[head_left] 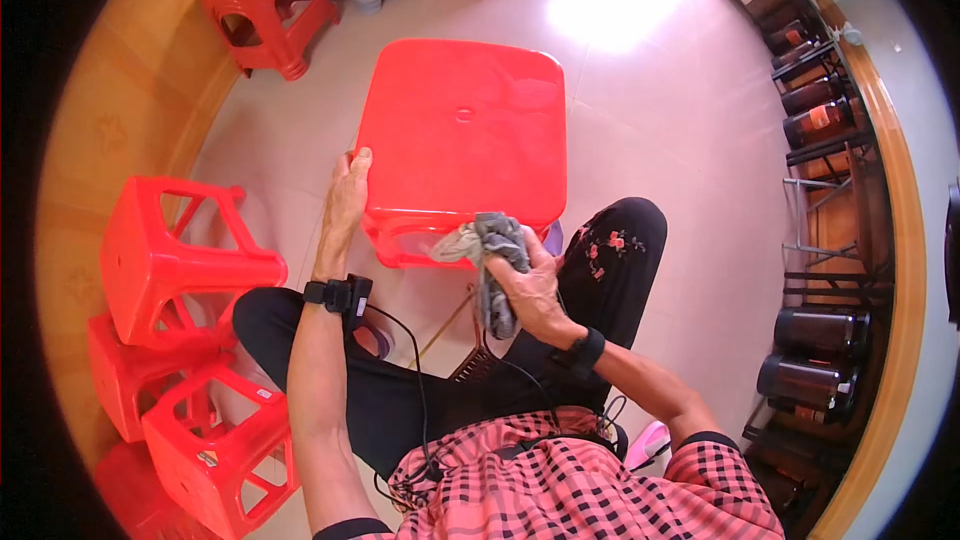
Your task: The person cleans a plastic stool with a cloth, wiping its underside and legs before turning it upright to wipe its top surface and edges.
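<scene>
One central red stool [455, 155], left hand [346, 198] at its left edge, closure indeterminable, right hand [533, 292] clenching one grey cloth [497, 236] near the front rim, two black wrist straps [582, 351].

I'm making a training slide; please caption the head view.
Left grip at the side of a red stool, right grip holding a bunched grey cloth at its near edge.

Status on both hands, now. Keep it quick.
Left hand: holding the side edge of the red stool in front.
Right hand: closed around a bunched grey cloth.
</scene>
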A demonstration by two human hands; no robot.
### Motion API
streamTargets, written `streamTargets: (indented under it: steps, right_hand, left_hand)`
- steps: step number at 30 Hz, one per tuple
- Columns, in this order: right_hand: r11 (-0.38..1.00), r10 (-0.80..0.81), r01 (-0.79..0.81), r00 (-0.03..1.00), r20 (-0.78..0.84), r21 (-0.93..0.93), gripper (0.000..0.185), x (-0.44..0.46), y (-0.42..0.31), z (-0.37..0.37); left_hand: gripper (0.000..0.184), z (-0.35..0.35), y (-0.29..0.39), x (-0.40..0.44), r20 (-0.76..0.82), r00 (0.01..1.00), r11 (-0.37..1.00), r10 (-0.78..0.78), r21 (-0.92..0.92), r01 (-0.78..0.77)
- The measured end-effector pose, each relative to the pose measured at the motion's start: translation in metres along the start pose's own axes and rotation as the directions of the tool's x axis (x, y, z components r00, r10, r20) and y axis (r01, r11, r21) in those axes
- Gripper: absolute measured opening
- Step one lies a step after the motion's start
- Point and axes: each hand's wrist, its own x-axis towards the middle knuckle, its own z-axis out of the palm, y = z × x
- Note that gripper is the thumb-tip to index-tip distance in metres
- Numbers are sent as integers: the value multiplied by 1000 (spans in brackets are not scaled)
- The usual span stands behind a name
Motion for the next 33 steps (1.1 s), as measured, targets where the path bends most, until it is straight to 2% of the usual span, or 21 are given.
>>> streamTargets:
  steps: [4, 6, 8, 10, 12, 14, 16, 18, 19, 21, 23, 24, 25, 26, 27, 28, 29, 30, 31, 32, 33]
  right_hand:
    - [999, -19, 23, 997, 71, -45, 33, 12, 10, 28]
    - [970, 11, 29, 987, 163, -239, 34, 20, 7, 45]
    - [973, -3, 44, 984, 177, -227, 34, 27, 11, 62]
    - [956, 58, 32, 954, 296, -292, 36, 35, 21, 77]
    - [968, 23, 61, 944, 328, -244, 40, 40, 30, 90]
    - [986, -15, 73, 936, 352, -152, 34, 42, 31, 98]
    - [983, -1, 66, 935, 354, -170, 34, 40, 23, 96]
    - [956, -144, 224, 919, 366, -187, 40, 37, 10, 91]
    - [954, -152, 234, 917, 369, -188, 40, 37, 3, 87]
    - [937, -277, 324, 916, 291, -129, 46, 33, -30, 82]
    - [936, -313, 343, 914, 259, -80, 49, 37, -62, 76]
    - [935, -336, 352, 915, 224, -34, 52, 43, -72, 72]
    - [933, -343, 359, 911, 227, -31, 52, 55, -76, 67]
    - [867, -420, 472, 865, 274, -162, 53, 71, -77, 62]
    - [771, -481, 571, 812, 330, -283, 54, 82, -74, 58]
    - [770, -485, 575, 809, 331, -277, 54, 88, -65, 54]
    - [635, -432, 566, 825, 365, -526, 56, 96, -53, 51]
    - [440, -373, 522, 846, 380, -730, 58, 102, -48, 48]
    - [390, -411, 549, 822, 394, -740, 51, 103, -42, 42]
    - [388, -414, 552, 820, 395, -738, 51, 110, -40, 37]
    - [743, -364, 488, 869, 336, -458, 47, 117, -38, 30]
  left_hand:
    - [62, 2, -2, 0, -9, 1000, 1000, 2, 18, -2]
    - [62, 2, -4, -1, -16, 999, 1000, 29, 1, -29]
    - [61, 3, -3, -1, -38, 999, 999, 37, 3, -37]
    - [61, 2, 8, -7, -23, 998, 998, 56, -16, -57]
    - [61, 1, 10, -7, -12, 997, 996, 80, -35, -80]
    - [60, 2, 8, -4, 20, 998, 994, 64, -85, -62]
    - [58, 1, 12, -8, 11, 998, 996, 56, -73, -55]
    - [57, 1, 12, -8, -4, 999, 996, 52, -67, -52]
    - [56, 1, 4, -5, -10, 998, 998, 61, -31, -61]
    - [55, 0, 7, -9, -24, 997, 997, 79, 4, -79]
    - [52, -2, 19, -18, 95, 990, 961, -101, -249, 122]
    - [52, -2, 11, -13, 89, 992, 962, -94, -249, 113]
    - [49, 0, -6, -4, 47, 993, 994, 108, -28, -107]
    - [47, 3, -20, 3, 51, 950, 929, 308, 201, -312]
    - [44, 4, -15, 4, 26, 984, 972, 177, 151, -179]
    - [44, 1, -13, 1, 22, 983, 971, 180, 155, -182]
    - [45, -5, 10, -12, 42, 970, 967, 241, 79, -244]
    - [46, -8, 22, -22, 59, 951, 953, 303, 0, -304]
    - [50, -5, 16, -26, -181, 982, 994, 42, -95, -60]
    - [50, -5, 21, -34, -184, 982, 993, 45, -95, -64]
    - [51, -4, 31, -46, -280, 935, 975, 218, 99, -197]
